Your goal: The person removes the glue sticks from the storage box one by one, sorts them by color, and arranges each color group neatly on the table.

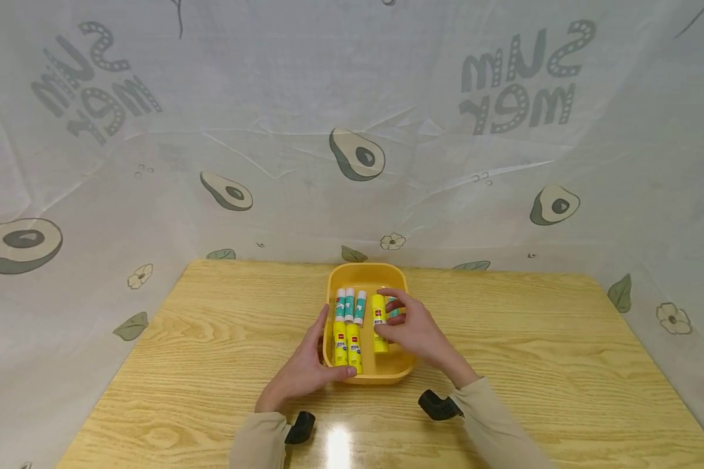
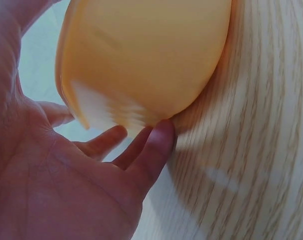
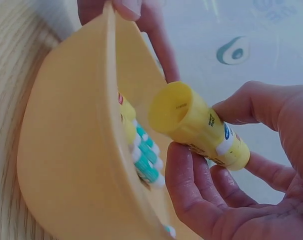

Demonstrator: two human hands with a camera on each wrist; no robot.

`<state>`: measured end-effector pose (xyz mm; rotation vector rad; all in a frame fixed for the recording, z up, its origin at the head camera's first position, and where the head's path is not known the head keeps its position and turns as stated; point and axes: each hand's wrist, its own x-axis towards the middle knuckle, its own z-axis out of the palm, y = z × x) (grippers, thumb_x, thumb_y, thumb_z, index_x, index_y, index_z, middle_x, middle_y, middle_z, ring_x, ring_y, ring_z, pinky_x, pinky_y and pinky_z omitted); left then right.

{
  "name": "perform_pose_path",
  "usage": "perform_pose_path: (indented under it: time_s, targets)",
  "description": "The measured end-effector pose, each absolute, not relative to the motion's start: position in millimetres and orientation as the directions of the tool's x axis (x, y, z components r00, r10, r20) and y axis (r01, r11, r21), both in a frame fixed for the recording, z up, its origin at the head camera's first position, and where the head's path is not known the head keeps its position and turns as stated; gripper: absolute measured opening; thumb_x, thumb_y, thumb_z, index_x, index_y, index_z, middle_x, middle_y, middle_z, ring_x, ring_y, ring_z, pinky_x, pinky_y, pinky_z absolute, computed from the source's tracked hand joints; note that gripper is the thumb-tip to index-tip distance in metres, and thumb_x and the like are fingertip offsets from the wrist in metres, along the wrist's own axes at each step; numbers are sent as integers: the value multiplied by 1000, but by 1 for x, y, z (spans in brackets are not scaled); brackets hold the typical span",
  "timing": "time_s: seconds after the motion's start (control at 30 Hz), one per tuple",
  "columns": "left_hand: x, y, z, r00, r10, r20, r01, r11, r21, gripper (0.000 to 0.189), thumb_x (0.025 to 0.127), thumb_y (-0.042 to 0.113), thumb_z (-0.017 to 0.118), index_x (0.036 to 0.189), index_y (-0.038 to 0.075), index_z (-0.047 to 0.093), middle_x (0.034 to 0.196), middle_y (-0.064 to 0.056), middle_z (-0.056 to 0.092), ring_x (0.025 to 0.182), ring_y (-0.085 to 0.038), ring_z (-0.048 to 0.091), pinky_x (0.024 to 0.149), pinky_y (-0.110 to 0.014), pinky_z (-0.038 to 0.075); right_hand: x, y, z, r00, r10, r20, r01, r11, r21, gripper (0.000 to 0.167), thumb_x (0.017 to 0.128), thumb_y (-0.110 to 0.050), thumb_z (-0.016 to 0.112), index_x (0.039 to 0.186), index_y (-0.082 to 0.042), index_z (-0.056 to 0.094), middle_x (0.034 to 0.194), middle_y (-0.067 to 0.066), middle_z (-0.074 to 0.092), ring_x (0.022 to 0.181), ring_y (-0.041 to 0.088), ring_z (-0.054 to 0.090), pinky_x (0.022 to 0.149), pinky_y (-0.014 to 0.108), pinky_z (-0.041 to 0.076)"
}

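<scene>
My right hand (image 1: 413, 331) holds a yellow glue stick (image 1: 379, 307) over the right half of a yellow-orange plastic basket (image 1: 368, 380). In the right wrist view, thumb and fingers grip this glue stick (image 3: 199, 122) by its sides, tilted, its hollow end facing the camera. My left hand (image 1: 305, 371) holds the basket's near left corner, thumb over the rim and fingertips against the outer wall (image 2: 151, 55). Inside, two yellow glue sticks (image 1: 354, 352) lie at the near left. Beyond them lie three white-and-teal glue sticks (image 1: 349, 305); another teal one (image 1: 394, 306) is partly hidden behind the right fingers.
The basket stands on a wood-grain table (image 1: 223, 326), close to its far edge. A pale curtain (image 1: 293, 215) printed with avocados hangs behind the table and at both sides. A black wrist mount (image 1: 440, 405) sits by the right sleeve, and another (image 1: 300, 428) by the left.
</scene>
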<state>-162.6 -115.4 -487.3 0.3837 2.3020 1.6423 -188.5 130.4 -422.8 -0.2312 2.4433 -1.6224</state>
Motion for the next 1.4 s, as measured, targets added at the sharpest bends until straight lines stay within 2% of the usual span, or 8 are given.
perform_pose_path:
  time_s: [0.27, 0.43, 0.67, 0.87, 1.17, 1.4]
  targets:
    - [-162, -111, -486, -929, 357, -95, 22, 311, 950, 128, 80, 32, 90, 166, 28, -5, 162, -14, 28, 124, -22, 57, 111, -44, 44, -179, 153, -420, -973, -214, -82, 2, 350, -937, 65, 89, -9, 75, 148, -12, 48, 126, 19, 52, 100, 27, 63, 75, 32, 62]
    - [-162, -111, -487, -930, 355, -97, 22, 318, 948, 131, 77, 31, 91, 166, 27, -5, 165, -16, 22, 126, -23, 54, 113, -46, 41, -174, 170, -417, -971, -225, -78, 2, 323, -946, 66, 92, -9, 74, 151, -11, 45, 130, 20, 49, 104, 28, 63, 77, 33, 61]
    - [-163, -111, -488, -925, 367, -97, 28, 321, 947, 133, 77, 32, 92, 166, 28, -7, 168, -16, 15, 131, -25, 48, 117, -49, 37, -168, 184, -417, -969, -230, -85, 12, 302, -953, 67, 94, -10, 73, 153, -11, 42, 132, 22, 47, 104, 27, 62, 80, 40, 63]
    - [-164, -112, -487, -925, 362, -115, 15, 336, 942, 133, 76, 34, 92, 165, 31, -6, 169, -15, 14, 132, -25, 47, 119, -50, 34, -164, 194, -421, -973, -208, -96, 23, 326, -945, 68, 93, -11, 74, 153, -12, 42, 133, 21, 47, 104, 26, 62, 78, 36, 63]
    - [-166, -114, -486, -919, 382, -100, 31, 321, 946, 133, 77, 31, 92, 166, 28, -8, 168, -16, 14, 128, -23, 49, 117, -47, 38, -159, 209, -428, -973, -207, -106, 31, 339, -940, 68, 94, -9, 73, 154, -9, 40, 134, 23, 47, 104, 27, 61, 77, 32, 62]
    - [-168, -114, -486, -916, 391, -91, 35, 303, 952, 133, 78, 29, 92, 166, 27, -8, 166, -16, 17, 126, -23, 51, 116, -46, 40, -158, 216, -439, -964, -221, -146, 59, 356, -933, 71, 93, -9, 73, 155, -7, 39, 133, 24, 47, 101, 26, 62, 76, 35, 63]
